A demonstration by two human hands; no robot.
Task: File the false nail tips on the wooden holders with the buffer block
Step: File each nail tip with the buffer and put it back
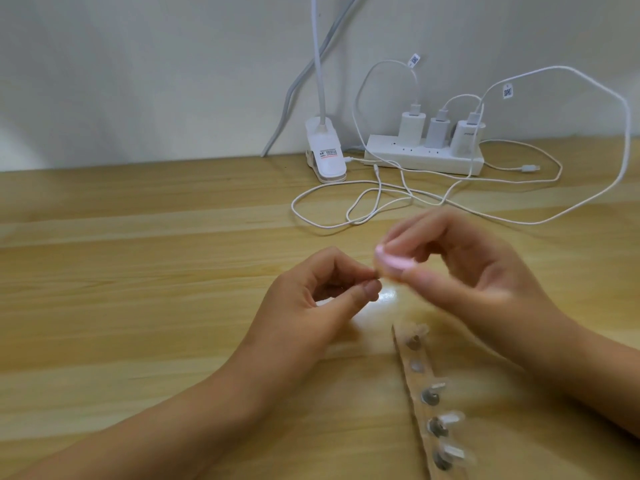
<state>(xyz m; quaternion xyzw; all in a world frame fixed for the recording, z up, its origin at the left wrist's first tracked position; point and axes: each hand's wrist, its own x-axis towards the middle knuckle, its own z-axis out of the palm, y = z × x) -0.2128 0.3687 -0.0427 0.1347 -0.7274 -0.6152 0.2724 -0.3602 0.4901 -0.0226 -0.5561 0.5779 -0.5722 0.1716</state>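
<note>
- The right hand (460,268) grips the pink buffer (394,259) between thumb and curled fingers, held up above the bench (138,271). Both are smeared with motion blur.
- The left hand (322,296) has its fingers curled, with thumb and forefinger pinched together right against the buffer's near end. What they pinch is too small to make out; I judge it to be a single tip (376,273).
- Such a slight pinch is the main risk. A hard stroke could flick the piece out of the fingers, and a clear tip would be hard to find on pale wood.
- Skin is just beside the grit, so a long stroke could scrape the left thumb (372,291).
- The holder (420,420) lies flat on the bench under the right wrist, with more tips (446,419) stuck along it. If the forearm drops, it could knock them loose or shove the strip.
- One spot on the holder seems to have no tip, so it would be easy to lose track of which are done.
- The cables (381,202) loop just behind the hands, and a wide stroke could snag one.
</note>
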